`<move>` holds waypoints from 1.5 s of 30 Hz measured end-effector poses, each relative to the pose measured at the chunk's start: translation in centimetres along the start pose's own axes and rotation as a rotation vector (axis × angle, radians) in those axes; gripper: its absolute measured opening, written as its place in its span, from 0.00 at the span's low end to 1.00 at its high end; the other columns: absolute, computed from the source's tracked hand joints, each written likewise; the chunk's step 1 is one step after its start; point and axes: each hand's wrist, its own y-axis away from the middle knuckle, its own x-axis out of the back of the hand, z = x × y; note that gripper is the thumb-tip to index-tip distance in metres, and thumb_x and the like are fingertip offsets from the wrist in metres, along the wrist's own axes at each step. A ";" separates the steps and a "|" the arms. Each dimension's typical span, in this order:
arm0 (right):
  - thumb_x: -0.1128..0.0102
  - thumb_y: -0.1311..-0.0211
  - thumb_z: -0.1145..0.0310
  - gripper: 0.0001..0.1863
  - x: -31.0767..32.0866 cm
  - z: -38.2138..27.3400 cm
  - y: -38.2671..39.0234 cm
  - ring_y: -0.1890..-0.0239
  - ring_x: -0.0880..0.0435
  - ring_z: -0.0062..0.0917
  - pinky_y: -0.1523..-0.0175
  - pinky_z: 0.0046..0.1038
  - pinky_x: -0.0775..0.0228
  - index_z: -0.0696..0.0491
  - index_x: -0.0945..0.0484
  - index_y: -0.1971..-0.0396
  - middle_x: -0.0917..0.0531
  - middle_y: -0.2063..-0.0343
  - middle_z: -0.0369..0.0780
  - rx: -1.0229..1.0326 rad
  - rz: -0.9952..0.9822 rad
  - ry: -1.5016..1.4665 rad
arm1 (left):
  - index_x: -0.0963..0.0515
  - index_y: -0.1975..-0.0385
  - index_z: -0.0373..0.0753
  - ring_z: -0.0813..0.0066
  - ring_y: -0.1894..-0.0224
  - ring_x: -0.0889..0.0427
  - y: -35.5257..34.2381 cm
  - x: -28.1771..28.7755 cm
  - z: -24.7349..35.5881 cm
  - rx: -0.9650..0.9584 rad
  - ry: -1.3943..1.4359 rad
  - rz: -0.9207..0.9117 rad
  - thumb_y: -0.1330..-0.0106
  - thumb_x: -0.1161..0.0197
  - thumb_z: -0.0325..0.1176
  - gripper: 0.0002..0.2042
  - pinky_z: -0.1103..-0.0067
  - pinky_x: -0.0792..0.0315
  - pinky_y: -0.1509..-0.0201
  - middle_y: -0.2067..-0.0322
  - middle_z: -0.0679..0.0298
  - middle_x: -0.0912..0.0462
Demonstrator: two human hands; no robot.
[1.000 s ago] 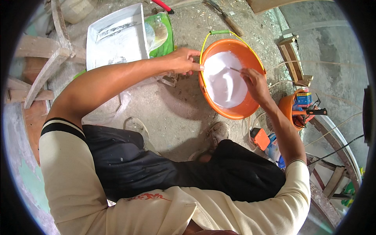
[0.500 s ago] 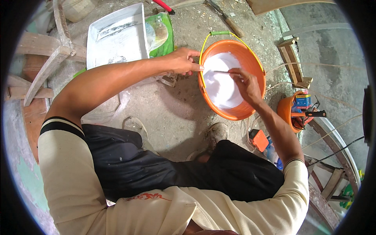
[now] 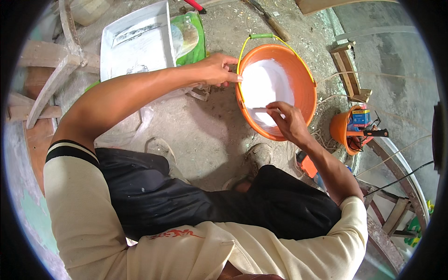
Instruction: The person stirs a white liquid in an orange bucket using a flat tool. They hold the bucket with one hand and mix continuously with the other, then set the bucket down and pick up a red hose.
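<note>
An orange bucket [image 3: 305, 74] with a yellow wire handle and green grip [image 3: 261, 36] stands on the floor in front of me. Thick white paint-like liquid [image 3: 263, 81] lies inside it. At the bucket's left rim, my left hand [image 3: 217, 70] holds on, its thumb on the edge and its index finger stretched against the side. My right hand [image 3: 289, 122] is over the near part of the bucket, fingers pinched on a thin stick [image 3: 258, 110]. The stick's far end meets the white liquid; most of it is hidden by fingers.
A white-smeared tray [image 3: 140, 51] and a green bag [image 3: 198, 39] lie at the left. Beyond the bucket is a wooden-handled tool [image 3: 278, 30]. A small orange tool bucket [image 3: 338, 126], a wooden frame [image 3: 347, 70] and cables are on the right.
My right hand has moved toward me with the stick, from the middle of the white liquid to the bucket's near side. My left hand stays at the rim.
</note>
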 end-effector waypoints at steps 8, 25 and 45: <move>0.34 0.29 0.73 0.10 3.1 4.6 -5.4 0.56 0.10 0.43 0.53 0.39 0.18 0.56 0.15 0.51 0.11 0.55 0.47 0.122 0.203 0.138 | 0.28 0.25 0.41 0.78 0.64 0.17 0.1 0.0 0.2 0.011 0.005 0.016 0.31 0.25 0.47 0.36 0.79 0.21 0.62 0.68 0.69 0.20; 0.34 0.29 0.74 0.10 1.7 4.3 -5.9 0.56 0.09 0.42 0.52 0.40 0.18 0.55 0.15 0.50 0.10 0.55 0.47 0.116 0.223 -0.002 | 0.30 0.24 0.41 0.77 0.60 0.15 0.1 -0.1 0.6 0.015 -0.009 0.003 0.29 0.27 0.47 0.36 0.79 0.20 0.59 0.64 0.67 0.18; 0.37 0.24 0.76 0.12 0.9 5.0 -6.5 0.48 0.12 0.24 0.43 0.28 0.20 0.56 0.16 0.45 0.10 0.51 0.42 -0.023 0.167 -0.081 | 0.28 0.25 0.43 0.72 0.55 0.12 0.6 -0.6 0.6 0.038 -0.014 0.046 0.31 0.26 0.48 0.36 0.74 0.19 0.51 0.55 0.61 0.14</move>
